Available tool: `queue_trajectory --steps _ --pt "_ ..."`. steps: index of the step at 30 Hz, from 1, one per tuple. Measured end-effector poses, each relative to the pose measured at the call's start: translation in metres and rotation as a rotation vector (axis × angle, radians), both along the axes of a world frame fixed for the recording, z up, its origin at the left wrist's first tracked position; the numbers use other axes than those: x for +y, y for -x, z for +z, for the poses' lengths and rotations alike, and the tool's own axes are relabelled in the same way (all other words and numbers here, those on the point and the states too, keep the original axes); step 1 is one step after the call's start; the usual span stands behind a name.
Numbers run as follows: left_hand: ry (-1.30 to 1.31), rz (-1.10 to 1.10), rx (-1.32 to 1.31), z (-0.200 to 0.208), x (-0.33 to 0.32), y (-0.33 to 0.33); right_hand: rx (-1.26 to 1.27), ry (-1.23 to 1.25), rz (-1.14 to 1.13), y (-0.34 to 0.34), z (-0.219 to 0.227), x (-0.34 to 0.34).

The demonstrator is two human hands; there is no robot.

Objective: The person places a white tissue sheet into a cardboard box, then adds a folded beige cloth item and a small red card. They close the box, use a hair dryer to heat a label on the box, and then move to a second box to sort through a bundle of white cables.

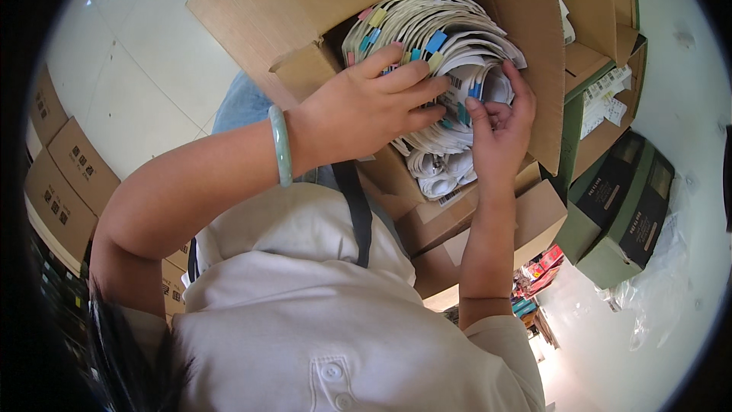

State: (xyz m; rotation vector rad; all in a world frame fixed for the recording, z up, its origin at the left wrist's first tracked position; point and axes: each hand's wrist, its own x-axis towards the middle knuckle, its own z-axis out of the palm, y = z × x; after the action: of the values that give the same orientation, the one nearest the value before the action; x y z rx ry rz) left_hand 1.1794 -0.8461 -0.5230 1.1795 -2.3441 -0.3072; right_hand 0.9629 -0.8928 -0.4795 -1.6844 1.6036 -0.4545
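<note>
A brown cardboard box point(545, 69) stands before me with its flaps out. Packed inside is a thick row of curled white sheets point(427, 19), many carrying coloured index tabs point(436, 40) and some with printed barcodes. My left hand point(374, 99), a green bangle point(280, 145) on its wrist, reaches over the sheets with fingers apart and resting among the tabs. At the right end of the row my right hand point(503, 118) grips the edge of a curled sheet, thumb by a blue tab. Its other fingertips are partly hidden. Smaller rolled papers point(442, 172) lie in the near corner.
Open cartons point(587, 8) with more white papers stand at the right. Green-and-black boxes point(625, 206) sit on the floor beside clear plastic wrap point(648, 290). Brown cartons point(69, 175) are stacked at the left. Below my right forearm is another carton point(526, 221).
</note>
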Motion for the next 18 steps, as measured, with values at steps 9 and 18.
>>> queue_trajectory --steps 9,18 --pt "-0.011 -0.040 -0.102 0.005 -0.011 0.014 -0.152 0.077 -0.004 0.004 -0.010 0.000" --pt "-0.031 -0.050 -0.021 0.006 -0.007 0.014 -0.103 0.074 0.004 0.001 -0.007 0.001"
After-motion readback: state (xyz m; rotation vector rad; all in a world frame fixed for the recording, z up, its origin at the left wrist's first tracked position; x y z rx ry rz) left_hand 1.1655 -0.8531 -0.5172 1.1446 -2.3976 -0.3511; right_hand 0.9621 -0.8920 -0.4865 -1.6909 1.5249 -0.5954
